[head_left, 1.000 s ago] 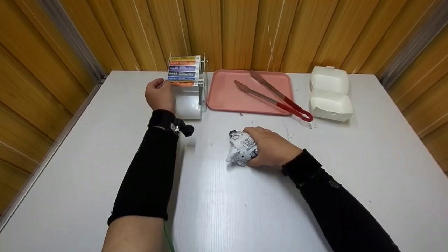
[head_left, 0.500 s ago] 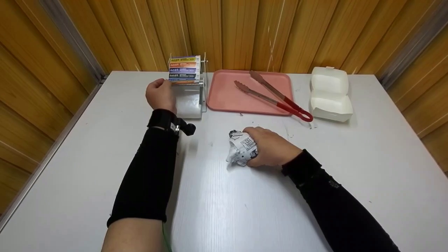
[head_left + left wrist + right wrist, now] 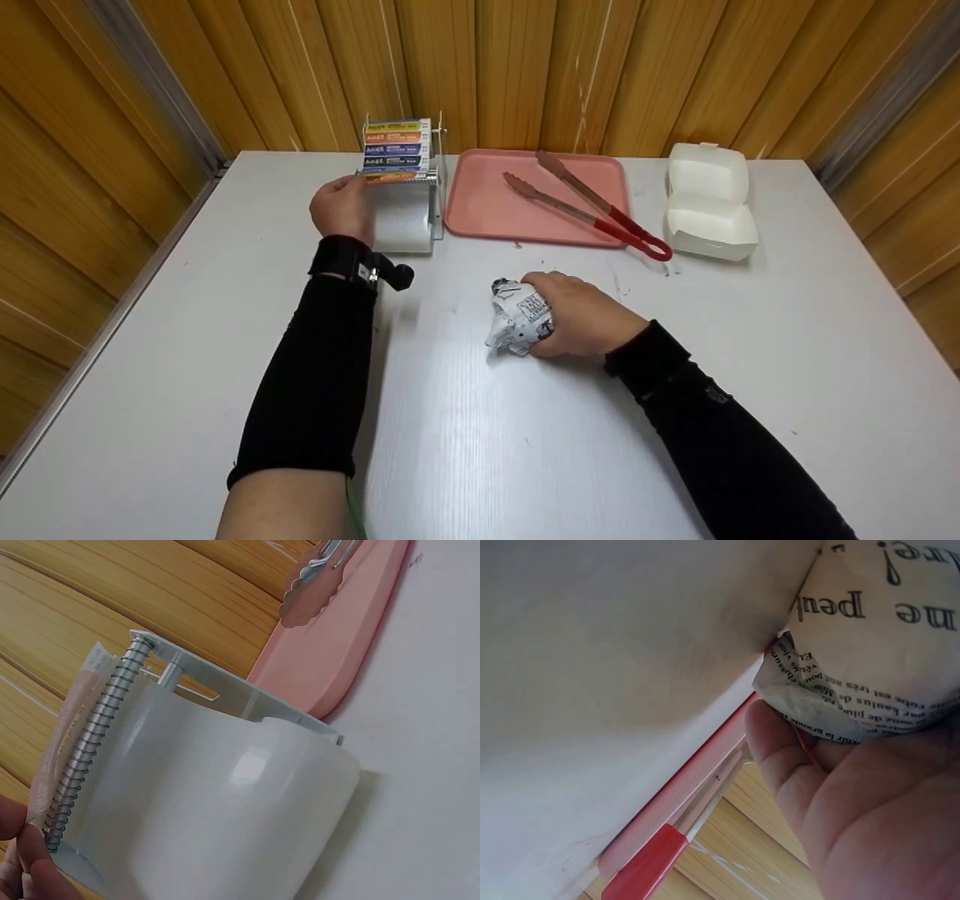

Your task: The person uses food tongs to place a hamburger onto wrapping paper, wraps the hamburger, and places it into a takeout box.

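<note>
My left hand (image 3: 342, 210) is at the label dispenser (image 3: 405, 232), which carries a strip of colourful labels (image 3: 391, 148). In the left wrist view, thumb and finger pinch the near end of a label (image 3: 56, 750) beside the spring-wrapped roller (image 3: 94, 742); the other fingers are partly out of frame. My right hand (image 3: 585, 313) grips a paper-wrapped bundle (image 3: 519, 316) resting on the white table. Black print covers its paper wrapper (image 3: 877, 622); what is inside is hidden.
Behind the bundle lies a pink tray (image 3: 480, 202) with red-handled tongs (image 3: 592, 202) across it, handle end past its front edge. An open white clamshell box (image 3: 711, 217) stands at the back right. A wood-look panel wall (image 3: 510, 75) closes off the back.
The coloured labels on the dispenser have shifted slightly, and the orange one lies differently at the roller. My left hand moved only slightly; the right hand and bundle stayed put.
</note>
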### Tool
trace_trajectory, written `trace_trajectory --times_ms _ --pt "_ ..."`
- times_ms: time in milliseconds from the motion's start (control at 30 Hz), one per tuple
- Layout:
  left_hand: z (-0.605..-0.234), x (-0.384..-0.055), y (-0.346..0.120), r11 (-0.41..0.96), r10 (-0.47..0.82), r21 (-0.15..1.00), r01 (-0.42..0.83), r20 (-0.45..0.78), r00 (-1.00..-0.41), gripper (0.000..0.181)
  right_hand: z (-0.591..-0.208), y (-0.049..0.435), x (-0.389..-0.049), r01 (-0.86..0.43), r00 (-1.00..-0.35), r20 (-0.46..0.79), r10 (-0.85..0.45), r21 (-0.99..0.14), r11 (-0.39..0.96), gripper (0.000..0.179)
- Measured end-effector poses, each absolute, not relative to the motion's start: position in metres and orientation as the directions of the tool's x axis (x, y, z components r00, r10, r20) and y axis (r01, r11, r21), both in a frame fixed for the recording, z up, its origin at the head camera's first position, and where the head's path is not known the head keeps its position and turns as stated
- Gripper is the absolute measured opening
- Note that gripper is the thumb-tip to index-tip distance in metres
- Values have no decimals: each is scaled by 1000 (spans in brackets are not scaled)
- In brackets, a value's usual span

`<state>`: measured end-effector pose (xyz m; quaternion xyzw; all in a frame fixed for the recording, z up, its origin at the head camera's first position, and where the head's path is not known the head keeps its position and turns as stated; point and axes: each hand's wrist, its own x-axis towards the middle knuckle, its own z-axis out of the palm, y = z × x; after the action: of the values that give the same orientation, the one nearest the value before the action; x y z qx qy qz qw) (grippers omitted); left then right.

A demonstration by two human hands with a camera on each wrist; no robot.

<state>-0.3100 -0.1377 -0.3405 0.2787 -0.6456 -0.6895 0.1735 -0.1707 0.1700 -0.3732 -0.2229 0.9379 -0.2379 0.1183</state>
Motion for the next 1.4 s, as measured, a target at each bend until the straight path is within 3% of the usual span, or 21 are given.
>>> trace_trajectory --times_ms 533,667,800,967,1133,1333,1400 --pt "-349 -313 -144 -172 -534 981 -90 -169 -828 18 -372 171 -171 -340 -878 -142 -457 -489 804 94" --pt "-350 -313 -142 -207 -524 971 -120 -214 -825 26 -372 170 -171 -337 -878 -145 -456 -490 804 94" --pt "-352 -309 -139 -246 -514 960 -137 -248 -821 47 -372 170 -170 -331 -879 -152 -451 -486 809 94" --pt "-352 -298 -125 -243 -521 964 -106 -222 -824 35 -372 170 -170 -326 -879 -159 -449 -485 811 94" --pt "-347 -288 -105 -118 -472 982 -147 -186 -862 41 -371 170 -170 -331 -878 -157 -452 -484 810 96" --pt "-337 -289 -92 183 -460 942 -281 -171 -871 56 -371 170 -171 -348 -871 -147 -468 -489 800 96" --pt "-335 -292 -89 193 -455 939 -284 -171 -874 58 -370 170 -171 -350 -871 -143 -470 -490 798 95"
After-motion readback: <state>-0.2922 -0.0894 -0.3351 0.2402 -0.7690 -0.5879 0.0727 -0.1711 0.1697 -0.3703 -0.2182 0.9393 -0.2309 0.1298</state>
